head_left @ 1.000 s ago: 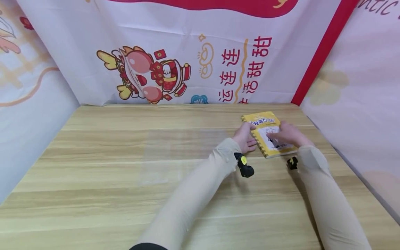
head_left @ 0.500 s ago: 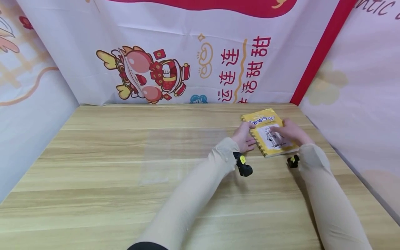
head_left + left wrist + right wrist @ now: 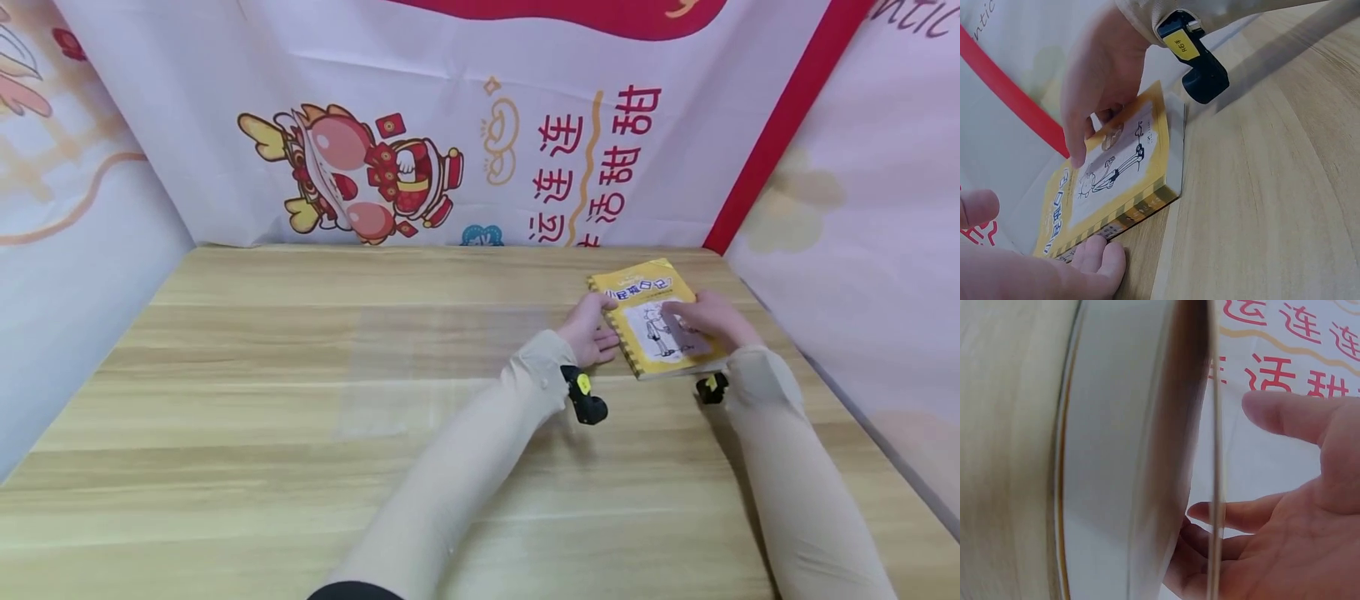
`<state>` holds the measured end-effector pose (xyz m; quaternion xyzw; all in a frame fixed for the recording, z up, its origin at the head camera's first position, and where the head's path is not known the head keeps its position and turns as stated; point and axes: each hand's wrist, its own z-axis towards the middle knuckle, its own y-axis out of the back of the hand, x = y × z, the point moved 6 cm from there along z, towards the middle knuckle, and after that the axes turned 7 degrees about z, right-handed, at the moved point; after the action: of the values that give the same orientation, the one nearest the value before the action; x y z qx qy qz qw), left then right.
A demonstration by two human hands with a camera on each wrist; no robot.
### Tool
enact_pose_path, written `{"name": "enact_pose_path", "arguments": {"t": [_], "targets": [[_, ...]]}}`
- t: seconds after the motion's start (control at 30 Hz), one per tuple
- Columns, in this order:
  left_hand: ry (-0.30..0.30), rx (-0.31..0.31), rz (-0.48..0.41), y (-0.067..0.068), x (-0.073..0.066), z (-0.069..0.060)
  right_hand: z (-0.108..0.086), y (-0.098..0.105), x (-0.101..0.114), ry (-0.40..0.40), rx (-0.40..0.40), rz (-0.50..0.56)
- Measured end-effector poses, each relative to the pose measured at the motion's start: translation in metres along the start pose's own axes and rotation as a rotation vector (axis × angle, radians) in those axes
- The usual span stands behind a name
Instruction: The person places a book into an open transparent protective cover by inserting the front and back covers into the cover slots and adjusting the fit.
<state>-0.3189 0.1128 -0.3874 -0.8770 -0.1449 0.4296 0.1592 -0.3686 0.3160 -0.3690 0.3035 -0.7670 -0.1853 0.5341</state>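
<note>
A yellow paperback book (image 3: 633,333) with a cartoon drawing lies on the table's far right, spine to the left. My left hand (image 3: 588,333) is beside that spine. Its relaxed fingertips (image 3: 1100,256) touch the spine's lower part, while the thumb (image 3: 979,209) stays apart in the left wrist view. At the opposite edge, my right hand (image 3: 712,317) holds the front cover (image 3: 1216,444), thumb on top and fingers curled beneath. That cover is raised off the page block (image 3: 1116,456), leaving a narrow gap in the right wrist view.
A clear, flat plastic sheet (image 3: 382,367) lies on the wooden table (image 3: 225,500), left of the book. Printed cloth (image 3: 420,67) hangs behind the table and along both sides. Each wrist carries a small black camera (image 3: 585,396).
My right hand has drawn back toward the book's right edge, uncovering more of the drawing. The book's front cover looks slightly more raised. My left hand has stayed by the spine.
</note>
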Motion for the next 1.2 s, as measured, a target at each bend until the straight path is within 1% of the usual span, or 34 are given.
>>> {"name": "enact_pose_path", "arguments": {"t": [0.13,0.33,0.57,0.67,0.87,1.03,1.2], "targets": [[0.016,0.011,0.002,0.000,0.002,0.003,-0.001,0.005,-0.004,-0.023,-0.031,-0.028],[0.029,0.018,-0.001,0.003,0.003,0.007,0.002,0.004,-0.002,0.002,-0.039,-0.016],[0.035,0.061,-0.007,0.002,0.003,0.008,0.001,0.004,-0.003,-0.038,-0.048,0.005],[0.045,0.073,-0.019,0.002,0.003,0.009,0.000,0.005,-0.004,-0.058,-0.039,0.015],[0.064,0.092,-0.024,0.004,0.002,0.012,-0.006,0.004,-0.005,-0.101,-0.023,0.070],[0.050,0.104,-0.004,0.004,0.000,0.013,-0.006,0.003,-0.004,-0.099,-0.027,0.097],[0.055,0.121,0.002,0.003,0.001,0.012,-0.006,0.002,-0.006,-0.100,-0.030,0.109]]}}
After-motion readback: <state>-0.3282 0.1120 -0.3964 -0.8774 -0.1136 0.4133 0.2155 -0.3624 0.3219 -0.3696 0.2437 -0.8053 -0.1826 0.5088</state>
